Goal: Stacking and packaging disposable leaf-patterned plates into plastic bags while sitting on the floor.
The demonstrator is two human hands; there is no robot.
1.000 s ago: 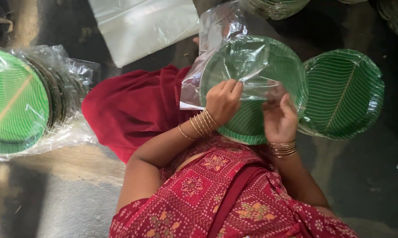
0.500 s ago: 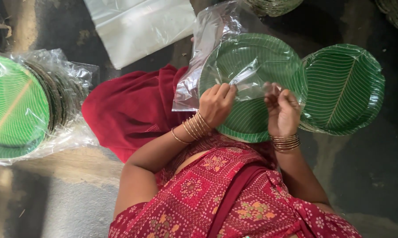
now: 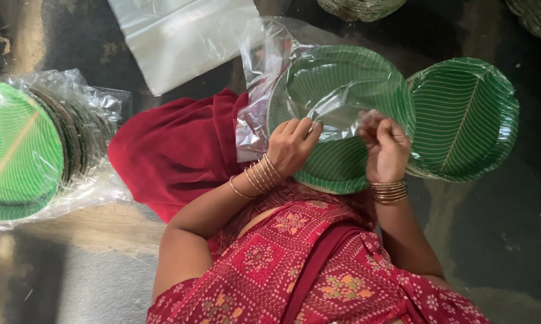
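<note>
Left hand (image 3: 291,144) and right hand (image 3: 387,147) pinch the clear bag (image 3: 264,78) over the green plates (image 3: 336,90); an uneven pull could tear the thin film.

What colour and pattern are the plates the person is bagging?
Green plates with thin pale lines like a leaf's veins, seen best in the head view.

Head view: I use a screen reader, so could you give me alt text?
Left hand and right hand pinch a clear plastic bag around a stack of green leaf-patterned round paper plates. More green plates lie right; a bagged plate stack lies left.
</note>
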